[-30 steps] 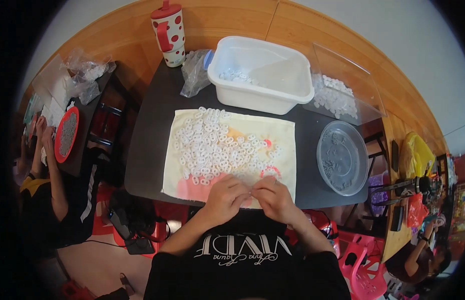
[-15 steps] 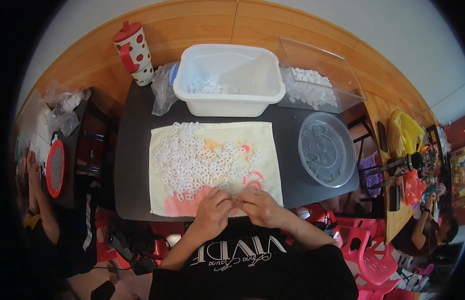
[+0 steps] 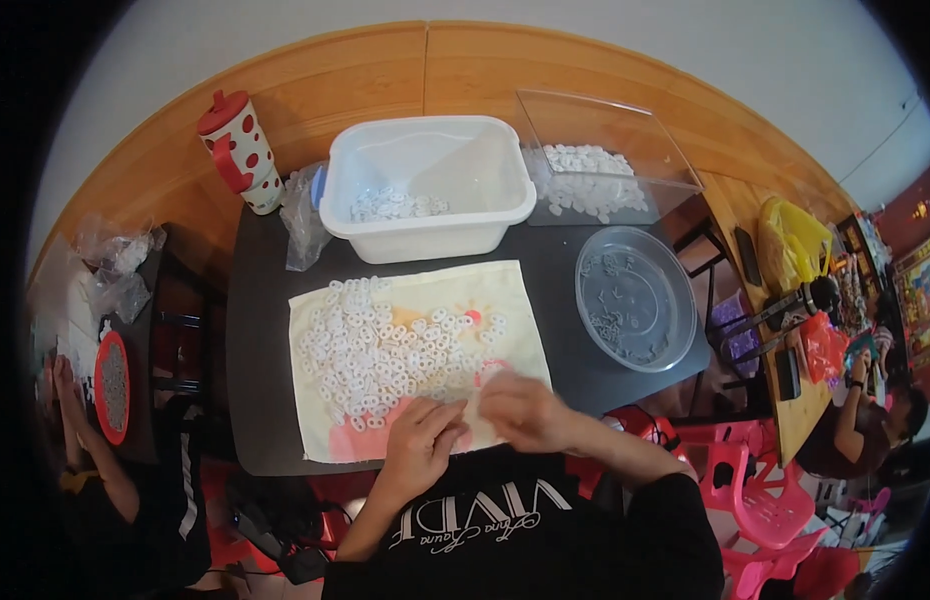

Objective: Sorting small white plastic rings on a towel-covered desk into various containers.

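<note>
My left hand [image 3: 422,440] is over the near edge of a pale yellow cloth [image 3: 525,345]. Its thumb and fingers are pinched together; whatever is between them is too small to make out. Just to its right, slightly apart, my right hand [image 3: 525,412] is smeared by motion and its fingertips are unclear. Beyond my hands, a heap of small white plastic pieces with two holes [image 3: 360,345] covers the left and middle of the cloth. A few similar pieces lie nearer its right side.
A white tub [image 3: 435,235] with some white pieces stands behind the cloth. Right of it is a clear bin [image 3: 675,180] of white discs; nearer is a round clear container [image 3: 640,300] with small dark bits. A spotted tumbler [image 3: 247,150] stands back left. Another person's hands [image 3: 70,390] are far left.
My hands have come apart a little, with the right one moving fast beside the left. The whole view has shifted, so the table sits lower and more to the left.
</note>
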{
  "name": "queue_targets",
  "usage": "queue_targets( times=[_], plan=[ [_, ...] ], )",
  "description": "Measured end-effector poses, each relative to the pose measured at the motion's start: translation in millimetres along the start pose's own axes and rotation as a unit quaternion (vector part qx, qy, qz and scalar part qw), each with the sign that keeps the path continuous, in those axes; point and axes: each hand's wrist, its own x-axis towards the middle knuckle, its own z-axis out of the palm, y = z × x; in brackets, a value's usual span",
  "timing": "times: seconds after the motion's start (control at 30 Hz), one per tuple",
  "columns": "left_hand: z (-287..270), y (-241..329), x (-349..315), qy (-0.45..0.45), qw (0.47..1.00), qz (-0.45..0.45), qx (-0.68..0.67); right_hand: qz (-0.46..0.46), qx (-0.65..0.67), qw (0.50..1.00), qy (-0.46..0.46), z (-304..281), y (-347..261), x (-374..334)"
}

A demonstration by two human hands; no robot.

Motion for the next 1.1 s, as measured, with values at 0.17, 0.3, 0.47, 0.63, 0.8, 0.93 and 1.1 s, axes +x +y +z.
queue_targets(
  times=[0.17,0.3,0.47,0.63,0.8,0.93,1.1],
  plan=[
    [3,-5,-11,0.019,1.000,-0.011,0.016,0.007,-0.320,0.904,0.284,-123,4,72],
    [2,-4,-8,0.027,0.999,0.015,0.009,0.045,-0.341,0.870,0.353,-184,26,104],
    [4,-6,-10,0.037,0.999,0.035,-0.009,0.078,-0.177,0.969,0.151,-92,18,60],
    [5,-5,-12,0.070,0.997,0.034,-0.012,0.023,-0.172,0.985,-0.021,2,8,50],
    [-1,1,-12,0.140,0.990,0.001,0.012,0.033,-0.203,0.977,-0.062,0,15,49],
    [-6,0,-7,0.156,0.983,-0.020,0.095,0.039,-0.165,0.985,-0.005,-10,26,44],
    [-7,8,4,0.122,0.978,-0.053,0.158,0.061,-0.233,0.970,0.015,8,30,58]
  ],
)
